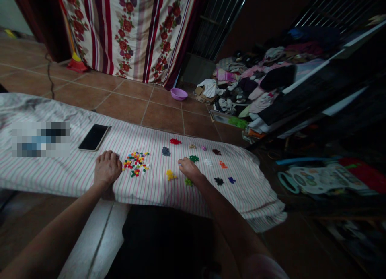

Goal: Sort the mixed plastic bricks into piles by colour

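Observation:
My left hand (pixel 107 168) rests on the striped cloth (pixel 157 190), fingers bent and pressed together, beside a mixed pile of small coloured pieces (pixel 135 162); what it holds, if anything, is hidden. My right hand (pixel 188 167) pinches a small light-blue piece (pixel 180 164) above the cloth. Around it lie single-colour clusters: dark green (pixel 194 158), yellow (pixel 171 174), light green (pixel 188 182), grey (pixel 166 151) and red (pixel 175 141). Farther right are white (pixel 208 162), orange (pixel 222 164), black (pixel 218 181), dark blue (pixel 231 180) and brown (pixel 216 151) clusters.
A phone (pixel 94 137) lies on the cloth left of the mixed pile. Beige (pixel 192 146) and pink (pixel 204 148) clusters sit near the far edge. Beyond, a purple basin (pixel 179 94) is on the tiled floor, with heaped clothes (pixel 253 75) to the right.

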`<action>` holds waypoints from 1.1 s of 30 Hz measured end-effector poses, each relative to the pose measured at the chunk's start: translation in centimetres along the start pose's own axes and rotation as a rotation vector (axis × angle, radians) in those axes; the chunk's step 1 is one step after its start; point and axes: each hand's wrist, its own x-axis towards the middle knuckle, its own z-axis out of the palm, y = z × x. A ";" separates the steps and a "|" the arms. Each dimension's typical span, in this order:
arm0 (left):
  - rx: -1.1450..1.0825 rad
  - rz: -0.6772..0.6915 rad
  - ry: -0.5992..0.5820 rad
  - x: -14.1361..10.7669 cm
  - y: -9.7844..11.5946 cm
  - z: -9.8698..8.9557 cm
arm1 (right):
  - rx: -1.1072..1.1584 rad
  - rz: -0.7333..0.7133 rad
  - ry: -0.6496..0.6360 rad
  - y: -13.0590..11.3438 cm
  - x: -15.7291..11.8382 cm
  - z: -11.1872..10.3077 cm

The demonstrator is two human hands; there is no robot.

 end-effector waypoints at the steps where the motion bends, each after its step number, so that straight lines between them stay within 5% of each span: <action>1: 0.006 0.001 0.000 0.0 0.0 0.0 | 0.002 0.008 0.003 -0.1 0.0 0.0; 12: 0.013 -0.003 0.003 0.0 0.2 -0.1 | 0.093 -0.031 0.056 -0.2 0.0 -0.9; 18: -0.019 0.011 0.010 0.0 0.1 -0.2 | 0.226 0.005 0.122 0.1 1.0 -3.4; 26: -0.034 -0.001 0.032 0.0 -0.1 0.6 | 0.288 -0.024 0.196 -1.0 6.7 -7.4; 33: -0.009 0.029 0.044 0.1 0.0 0.5 | 0.263 -0.038 0.151 -4.2 12.8 -6.4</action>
